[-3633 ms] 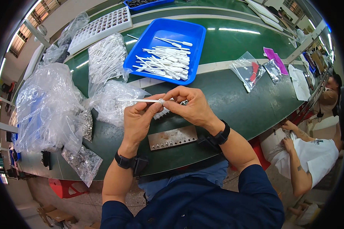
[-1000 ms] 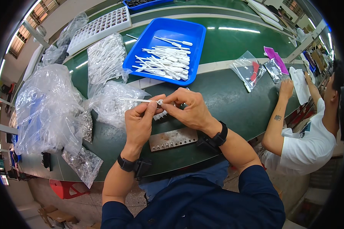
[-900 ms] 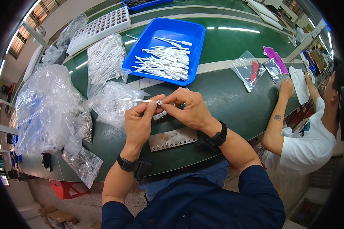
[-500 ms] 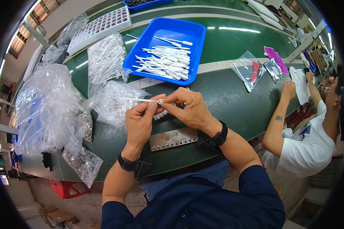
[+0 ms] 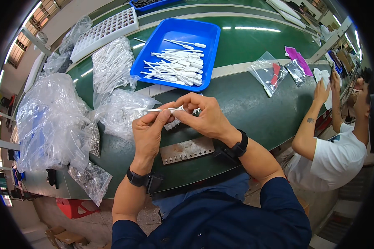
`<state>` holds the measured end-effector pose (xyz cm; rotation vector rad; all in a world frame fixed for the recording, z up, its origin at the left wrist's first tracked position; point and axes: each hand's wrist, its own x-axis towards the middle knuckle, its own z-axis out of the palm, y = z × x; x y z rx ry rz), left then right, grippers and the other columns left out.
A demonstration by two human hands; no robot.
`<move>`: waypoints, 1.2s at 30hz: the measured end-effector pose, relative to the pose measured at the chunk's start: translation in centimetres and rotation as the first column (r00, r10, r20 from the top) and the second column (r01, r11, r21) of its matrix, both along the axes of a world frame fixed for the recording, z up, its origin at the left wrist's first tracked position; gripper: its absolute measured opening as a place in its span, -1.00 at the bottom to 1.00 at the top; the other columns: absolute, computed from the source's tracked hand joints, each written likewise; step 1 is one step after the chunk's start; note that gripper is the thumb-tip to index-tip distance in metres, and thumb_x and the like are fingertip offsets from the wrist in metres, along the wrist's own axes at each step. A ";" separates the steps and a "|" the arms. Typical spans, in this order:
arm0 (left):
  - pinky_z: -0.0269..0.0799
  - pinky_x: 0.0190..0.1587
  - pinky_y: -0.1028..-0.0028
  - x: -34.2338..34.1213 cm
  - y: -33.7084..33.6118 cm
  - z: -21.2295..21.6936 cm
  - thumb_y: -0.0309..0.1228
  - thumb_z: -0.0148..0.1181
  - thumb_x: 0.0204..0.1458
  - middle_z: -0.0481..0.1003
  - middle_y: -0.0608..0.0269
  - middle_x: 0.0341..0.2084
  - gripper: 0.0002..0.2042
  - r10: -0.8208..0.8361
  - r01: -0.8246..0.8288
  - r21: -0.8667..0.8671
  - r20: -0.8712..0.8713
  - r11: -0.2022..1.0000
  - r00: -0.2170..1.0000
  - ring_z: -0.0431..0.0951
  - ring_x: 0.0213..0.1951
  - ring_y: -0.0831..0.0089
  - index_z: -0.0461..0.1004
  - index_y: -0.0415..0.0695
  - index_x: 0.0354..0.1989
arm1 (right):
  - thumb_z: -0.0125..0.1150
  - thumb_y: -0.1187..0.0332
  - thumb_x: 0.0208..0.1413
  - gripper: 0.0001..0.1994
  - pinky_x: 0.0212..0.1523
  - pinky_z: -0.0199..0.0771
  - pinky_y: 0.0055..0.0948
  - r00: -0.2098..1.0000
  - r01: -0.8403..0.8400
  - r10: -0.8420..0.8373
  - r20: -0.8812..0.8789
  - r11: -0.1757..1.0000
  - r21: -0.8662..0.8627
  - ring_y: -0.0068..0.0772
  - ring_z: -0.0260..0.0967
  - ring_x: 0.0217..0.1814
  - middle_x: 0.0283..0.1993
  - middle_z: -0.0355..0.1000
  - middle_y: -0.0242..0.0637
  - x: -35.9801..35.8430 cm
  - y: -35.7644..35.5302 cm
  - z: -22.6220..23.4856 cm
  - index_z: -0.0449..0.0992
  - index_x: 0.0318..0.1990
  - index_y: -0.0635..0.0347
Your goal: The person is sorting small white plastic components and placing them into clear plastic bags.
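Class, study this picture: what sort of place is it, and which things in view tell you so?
Probably a factory assembly bench. A long green worktable holds a blue tray of identical white pipettes, bulk parts lie in clear plastic bags, and a co-worker works alongside.

Both hands pinch a clear, whitish pipette [image 5: 147, 109]. Just below the grip lies a grey metal plate [image 5: 187, 150] with rust-brown blotches and a row of dark holes. Beyond the grip sits a bright blue tray [image 5: 203, 50] of white pipettes. The table [image 5: 245, 103] underneath is dark green. Left of the grip, clear bags [image 5: 50, 120].
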<state>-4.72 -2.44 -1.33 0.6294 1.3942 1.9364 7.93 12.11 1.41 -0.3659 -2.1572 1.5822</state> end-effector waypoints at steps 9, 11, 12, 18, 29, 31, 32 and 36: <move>0.62 -0.09 0.55 0.3 0.0 0.6 -0.53 0.26 0.22 0.64 0.04 -0.06 -0.83 0.037 -0.037 -0.006 -0.033 0.999 0.999 0.65 -0.25 0.55 0.64 -0.38 -0.11 | 0.33 0.33 0.17 -0.78 -0.43 0.29 -0.62 0.998 0.021 -0.010 0.067 0.985 -0.171 -0.75 0.31 -0.46 -0.48 0.55 -0.42 -0.2 0.1 -0.1 0.61 -0.19 0.34; 0.62 -0.09 0.55 0.4 0.0 0.6 -0.53 0.26 0.23 0.64 0.05 -0.06 -0.83 0.035 -0.036 -0.008 -0.045 0.999 0.998 0.65 -0.25 0.55 0.64 -0.38 -0.10 | 0.32 0.31 0.19 -0.78 -0.43 0.26 -0.63 0.996 0.009 0.010 0.086 0.975 -0.222 -0.78 0.29 -0.46 -0.50 0.53 -0.48 -0.1 0.1 -0.1 0.60 -0.20 0.34; 0.62 -0.09 0.55 0.4 0.0 0.6 -0.53 0.26 0.23 0.64 0.05 -0.06 -0.82 0.034 -0.034 -0.007 -0.044 0.999 0.998 0.65 -0.25 0.55 0.64 -0.38 -0.09 | 0.32 0.31 0.19 -0.78 -0.43 0.26 -0.63 0.996 0.008 0.011 0.087 0.975 -0.223 -0.78 0.29 -0.46 -0.50 0.53 -0.48 -0.1 0.1 -0.1 0.60 -0.20 0.34; 0.62 -0.08 0.55 0.5 0.1 0.8 -0.53 0.24 0.24 0.64 0.05 -0.05 -0.82 0.027 -0.027 -0.009 -0.043 1.000 0.999 0.64 -0.23 0.55 0.64 -0.38 -0.09 | 0.33 0.30 0.20 -0.77 -0.47 0.20 -0.63 0.997 0.003 0.020 0.075 0.959 -0.285 -0.80 0.22 -0.48 -0.53 0.47 -0.55 -0.2 0.1 -0.3 0.60 -0.21 0.35; 0.61 -0.05 0.55 0.4 0.0 0.4 -0.55 0.22 0.24 0.62 0.04 -0.02 -0.81 0.007 -0.006 0.008 -0.057 1.000 0.998 0.65 -0.19 0.54 0.62 -0.39 -0.05 | 0.33 0.31 0.20 -0.77 -0.49 0.17 -0.61 0.999 0.023 -0.009 0.048 0.957 -0.289 -0.79 0.19 -0.50 -0.55 0.44 -0.55 -0.4 0.2 -1.0 0.60 -0.22 0.35; 0.61 -0.04 0.55 0.5 0.0 0.4 -0.55 0.22 0.24 0.62 0.04 -0.02 -0.81 0.004 -0.004 0.005 -0.059 1.000 0.998 0.65 -0.19 0.54 0.62 -0.39 -0.05 | 0.33 0.31 0.20 -0.78 -0.49 0.17 -0.61 0.999 0.022 -0.006 0.053 0.956 -0.293 -0.79 0.19 -0.50 -0.55 0.45 -0.55 -0.4 0.2 -0.9 0.59 -0.23 0.35; 0.60 -0.04 0.55 0.5 0.0 0.4 -0.55 0.22 0.24 0.62 0.04 -0.01 -0.80 0.003 -0.003 0.006 -0.059 1.000 0.998 0.65 -0.19 0.54 0.61 -0.39 -0.04 | 0.33 0.31 0.20 -0.78 -0.49 0.17 -0.61 0.999 0.022 -0.006 0.053 0.956 -0.294 -0.79 0.19 -0.50 -0.55 0.45 -0.55 -0.4 0.2 -0.9 0.59 -0.23 0.35; 0.59 -0.02 0.56 0.5 0.0 0.4 -0.56 0.22 0.24 0.62 0.06 -0.01 -0.80 0.003 -0.002 0.010 -0.058 1.000 0.998 0.64 -0.17 0.55 0.61 -0.39 -0.02 | 0.32 0.32 0.20 -0.78 -0.49 0.18 -0.61 0.998 0.021 -0.001 0.066 0.953 -0.303 -0.79 0.20 -0.50 -0.54 0.47 -0.53 -0.3 0.1 -0.5 0.59 -0.24 0.36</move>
